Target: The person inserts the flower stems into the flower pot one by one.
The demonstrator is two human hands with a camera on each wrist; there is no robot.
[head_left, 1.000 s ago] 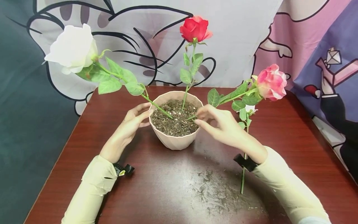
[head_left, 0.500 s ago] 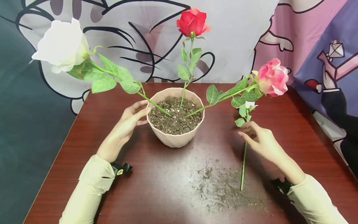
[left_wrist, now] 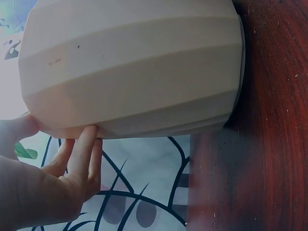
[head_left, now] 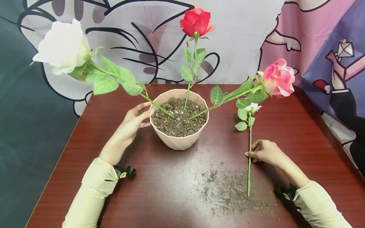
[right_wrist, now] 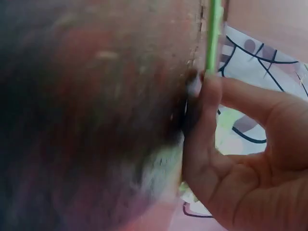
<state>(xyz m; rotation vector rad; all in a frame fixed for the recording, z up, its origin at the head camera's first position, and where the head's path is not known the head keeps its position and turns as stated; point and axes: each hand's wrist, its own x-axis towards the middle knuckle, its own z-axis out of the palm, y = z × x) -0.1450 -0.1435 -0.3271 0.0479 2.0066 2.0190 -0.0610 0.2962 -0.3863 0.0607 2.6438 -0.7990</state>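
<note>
A pale pink flower pot (head_left: 179, 144) filled with soil stands on the table. My left hand (head_left: 131, 122) rests against its left side, thumb at the rim and fingertips on the outer wall, as the left wrist view (left_wrist: 72, 168) shows. With thumb and fingers, my right hand (head_left: 265, 152) pinches the green stem of a small white rose (head_left: 252, 107) lying on the table right of the pot. In the right wrist view the stem (right_wrist: 211, 38) rises from between my fingertips (right_wrist: 211, 86). The rose's bloom is partly hidden behind a pink rose (head_left: 278, 78).
The pink rose leans right out of the pot. A red rose (head_left: 196, 22) stands upright in it, and a large white rose (head_left: 62, 47) leans far left. Loose soil (head_left: 228, 190) is scattered on the brown table (head_left: 148, 196). A printed cloth (head_left: 242, 38) hangs behind.
My right hand has left the pink rose's stem by the pot, moved right and toward me, and taken hold of the small white rose's stem. My left hand stays at the pot.
</note>
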